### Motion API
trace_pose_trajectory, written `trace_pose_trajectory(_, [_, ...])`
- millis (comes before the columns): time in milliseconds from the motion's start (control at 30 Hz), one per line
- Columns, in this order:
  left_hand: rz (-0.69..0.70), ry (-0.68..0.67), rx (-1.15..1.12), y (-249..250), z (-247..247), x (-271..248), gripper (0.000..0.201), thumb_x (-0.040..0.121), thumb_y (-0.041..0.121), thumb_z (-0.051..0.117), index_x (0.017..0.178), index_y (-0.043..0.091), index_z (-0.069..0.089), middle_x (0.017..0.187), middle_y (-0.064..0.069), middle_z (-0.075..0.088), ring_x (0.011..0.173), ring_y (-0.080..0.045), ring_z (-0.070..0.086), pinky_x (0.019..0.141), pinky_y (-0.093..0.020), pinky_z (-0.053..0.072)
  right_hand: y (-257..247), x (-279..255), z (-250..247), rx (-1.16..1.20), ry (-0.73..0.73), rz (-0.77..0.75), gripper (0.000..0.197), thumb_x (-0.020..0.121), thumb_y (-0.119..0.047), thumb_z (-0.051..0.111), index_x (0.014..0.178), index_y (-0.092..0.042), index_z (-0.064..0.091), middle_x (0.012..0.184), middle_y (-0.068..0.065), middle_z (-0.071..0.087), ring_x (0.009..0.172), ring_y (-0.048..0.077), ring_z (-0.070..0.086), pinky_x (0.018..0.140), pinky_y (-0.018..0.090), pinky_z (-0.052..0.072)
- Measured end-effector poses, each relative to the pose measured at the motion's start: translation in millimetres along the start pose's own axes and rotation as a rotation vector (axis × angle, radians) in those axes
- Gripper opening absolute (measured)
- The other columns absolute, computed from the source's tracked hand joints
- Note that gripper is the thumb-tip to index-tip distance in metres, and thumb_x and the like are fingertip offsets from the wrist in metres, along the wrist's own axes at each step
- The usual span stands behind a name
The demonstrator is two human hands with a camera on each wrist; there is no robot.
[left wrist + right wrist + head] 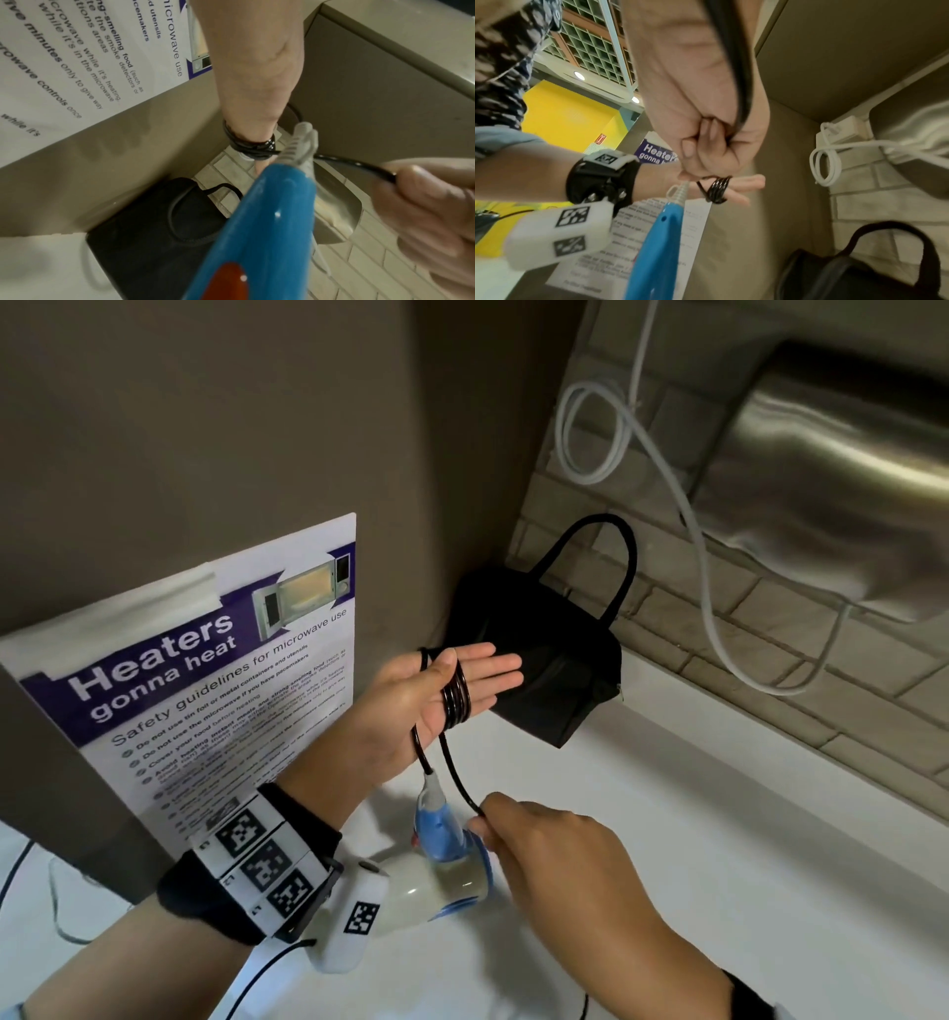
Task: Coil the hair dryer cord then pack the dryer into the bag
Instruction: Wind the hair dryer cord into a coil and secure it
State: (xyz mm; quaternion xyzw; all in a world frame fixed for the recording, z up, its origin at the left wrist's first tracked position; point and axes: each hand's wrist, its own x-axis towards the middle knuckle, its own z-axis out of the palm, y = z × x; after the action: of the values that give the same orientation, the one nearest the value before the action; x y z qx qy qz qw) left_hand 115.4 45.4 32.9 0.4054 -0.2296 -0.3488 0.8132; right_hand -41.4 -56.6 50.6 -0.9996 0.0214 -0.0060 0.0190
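Note:
The white and blue hair dryer (441, 865) lies on the white counter (719, 839), its blue handle (259, 233) pointing up. Its black cord (456, 698) is wound in several loops around the straight fingers of my left hand (441, 690), held palm-up above the dryer. My right hand (544, 839) pinches the free stretch of cord (359, 166) just right of the handle, fingers curled round it (706, 142). The black bag (544, 670) with loop handles stands in the corner behind my left hand.
A microwave safety poster (205, 680) is taped to the left wall. A steel hand dryer (832, 480) hangs on the tiled wall at right, with a white cable (606, 428) looped beside it. A thin black wire (267, 973) trails from my left wrist band.

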Motion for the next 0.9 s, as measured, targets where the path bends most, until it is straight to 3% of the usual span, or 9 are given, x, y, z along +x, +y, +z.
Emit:
trace_pose_trajectory(100, [-0.001,0.012,0.003,0.0,-0.7,-0.9,0.040,0.104,0.013,0.020,0.130,-0.003,0.046,0.127,-0.020,0.060,0.120,-0.033,0.058,0.106,-0.042,0.040,5.3,-12.3,-19.9,-0.021,0.117,0.005,0.016,0.071,-0.032,0.058,0.063,-0.027,0.044,0.045,-0.009,0.053,0.032,0.017,0.037,0.040,0.014,-0.001])
trace_pose_trajectory(167, [0.007,0.017,-0.011,1.6,-0.9,-1.2,0.040,0.104,0.013,0.020,0.129,-0.003,0.046,0.127,-0.021,0.060,0.120,-0.034,0.058,0.106,-0.041,0.041,6.8,-17.8,-32.5,-0.004,0.161,0.033,0.018,0.079,-0.034,0.045,0.063,-0.027,0.049,0.045,-0.010,0.052,0.036,0.016,0.027,0.040,0.012,0.001])
trace_pose_trajectory(233, [0.007,0.016,-0.041,2.6,-0.1,-0.4,0.040,0.104,0.013,0.020,0.129,-0.004,0.046,0.127,-0.021,0.060,0.120,-0.035,0.057,0.105,-0.043,0.042,7.6,-21.4,-36.4,-0.004,0.209,0.006,0.014,0.075,-0.032,0.046,0.063,-0.027,0.051,0.046,-0.010,0.052,0.040,0.015,0.022,0.044,0.010,-0.001])
trace_pose_trajectory(367, [-0.043,0.002,-0.031,-4.1,9.1,1.0,0.040,0.104,0.015,0.021,0.132,-0.004,0.043,0.128,-0.021,0.060,0.120,-0.033,0.057,0.106,-0.044,0.041,-2.0,-25.0,-31.9,-0.003,0.221,-0.047,0.019,0.070,-0.028,0.039,0.063,-0.031,0.056,0.051,-0.012,0.058,0.035,0.012,0.045,0.036,0.019,0.015])
trace_pose_trajectory(500, [-0.070,0.007,0.025,-11.4,13.6,-0.3,0.042,0.104,0.016,0.023,0.136,-0.006,0.037,0.129,-0.018,0.059,0.120,-0.032,0.058,0.108,-0.043,0.039,-3.6,-20.2,-34.1,0.015,0.223,-0.053,0.020,0.067,-0.029,0.037,0.066,-0.033,0.056,0.055,-0.016,0.060,0.039,0.009,0.051,0.037,0.018,0.021])
trace_pose_trajectory(600, [-0.095,-0.020,0.065,-10.3,15.2,-4.0,0.041,0.103,0.017,0.024,0.135,-0.005,0.036,0.128,-0.017,0.060,0.118,-0.031,0.060,0.107,-0.040,0.041,4.0,-11.7,-45.3,0.086,0.247,-0.048,0.017,0.071,-0.029,0.039,0.071,-0.033,0.055,0.062,-0.014,0.062,0.046,0.012,0.054,0.037,0.022,0.036])
trace_pose_trajectory(700, [-0.120,-0.050,0.085,-7.7,20.5,-8.7,0.037,0.102,0.015,0.026,0.130,-0.003,0.043,0.108,-0.013,0.071,0.101,-0.022,0.069,0.087,-0.029,0.054,13.5,0.2,-58.5,0.148,0.291,-0.040,0.012,0.081,-0.024,0.049,0.076,-0.032,0.056,0.070,-0.011,0.064,0.055,0.017,0.058,0.043,0.025,0.040])
trace_pose_trajectory(800, [-0.115,-0.033,0.119,-7.8,25.1,-10.7,0.040,0.101,0.014,0.028,0.133,-0.007,0.041,0.074,0.000,0.073,0.078,-0.010,0.069,0.076,-0.022,0.053,20.9,12.9,-63.8,0.190,0.259,-0.029,0.010,0.089,-0.024,0.053,0.086,-0.033,0.057,0.082,-0.010,0.066,0.069,0.020,0.062,0.052,0.032,0.048])
trace_pose_trajectory(900, [-0.076,0.009,0.069,-3.5,26.2,-10.2,0.038,0.101,0.014,0.028,0.134,-0.003,0.038,0.079,-0.004,0.075,0.075,-0.015,0.071,0.073,-0.025,0.055,18.7,15.9,-56.0,0.173,0.191,-0.057,0.011,0.081,-0.020,0.055,0.078,-0.030,0.056,0.087,-0.015,0.069,0.070,0.014,0.063,0.047,0.025,0.042])
